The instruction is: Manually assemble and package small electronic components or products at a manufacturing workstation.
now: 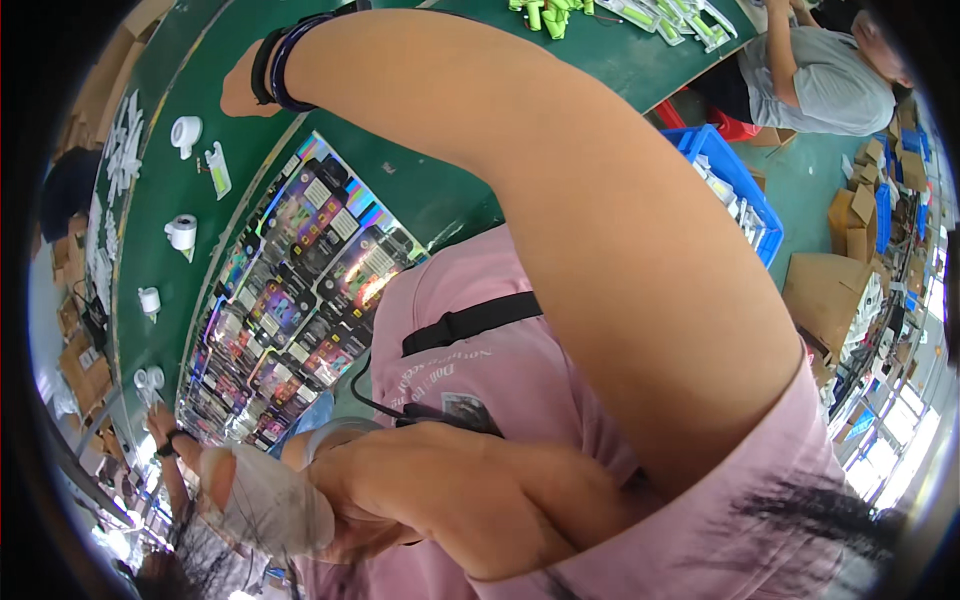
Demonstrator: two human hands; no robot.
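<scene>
My right arm bends across the view, and my right hand (pixel 245 90), with dark bands at its wrist, is over the far left of the green table (pixel 400 185). Its fingers are hidden, so I cannot tell what it holds. A white tape roll (pixel 186 136) and a green-and-white part (pixel 217 171) lie below it. Nearby are several rows of shiny, dark, colourful packages (pixel 300 270). My left arm (pixel 450 480) is low, in front of my pink shirt. The left hand's fingers do not show; white cloth (pixel 262 500) lies beside that arm's end.
Green cylinders (pixel 548 15) and white-and-green parts (pixel 680 18) lie at the table's far side. A blue crate (pixel 745 190) holds white pieces at right, near a seated co-worker (pixel 825 85) and cardboard boxes (pixel 825 290). Another person's hand (pixel 160 425) is at lower left.
</scene>
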